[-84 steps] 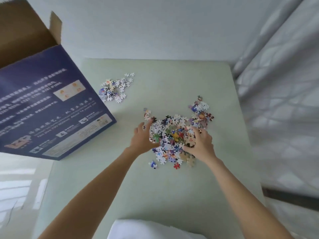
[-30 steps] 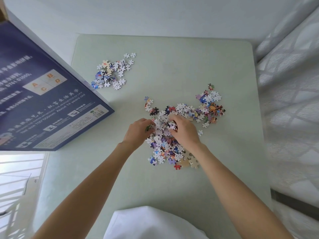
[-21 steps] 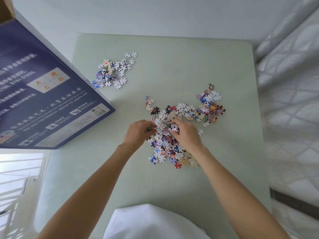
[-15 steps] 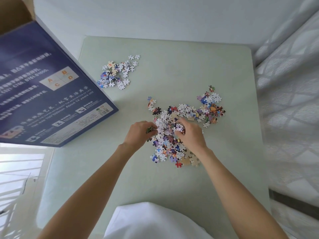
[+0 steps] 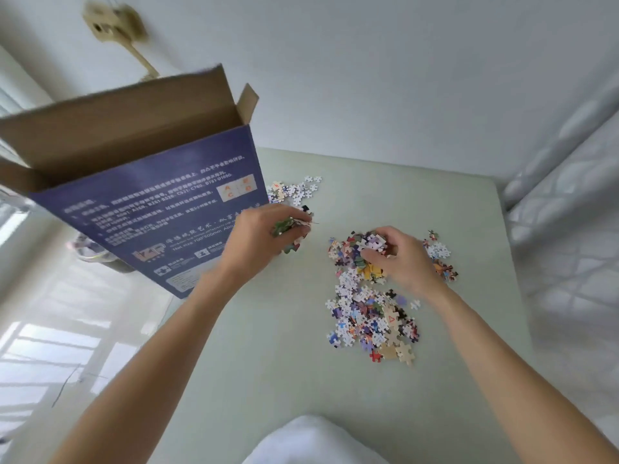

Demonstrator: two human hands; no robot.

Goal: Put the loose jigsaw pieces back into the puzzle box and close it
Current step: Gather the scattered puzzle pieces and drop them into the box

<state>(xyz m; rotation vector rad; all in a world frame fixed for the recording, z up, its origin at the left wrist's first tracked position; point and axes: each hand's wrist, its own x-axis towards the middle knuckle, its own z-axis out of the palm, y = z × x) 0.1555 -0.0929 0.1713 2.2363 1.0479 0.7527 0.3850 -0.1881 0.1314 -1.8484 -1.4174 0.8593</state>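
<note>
Cardboard puzzle box (image 5: 147, 209) stands at left edge of table (image 5: 268, 380), top flaps open, leaning. Just right of box: left hand (image 5: 259, 239) curled round handful of pieces (image 5: 291, 226), raised off table. Further right of box: right hand (image 5: 398, 259) gripping pieces in main pile (image 5: 368, 306). Small pile (image 5: 294, 190) behind box corner. Risk: pieces slipping from full fist before box opening; hand bumping leaning box, tipping it.

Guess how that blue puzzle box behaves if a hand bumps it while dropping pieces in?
Probably tips or slides easily: the puzzle box stands tall and thin on the table, leaning, with its top flap open. It looks like light cardboard, so likely flexes. The left hand holding pieces is close beside it.
</note>
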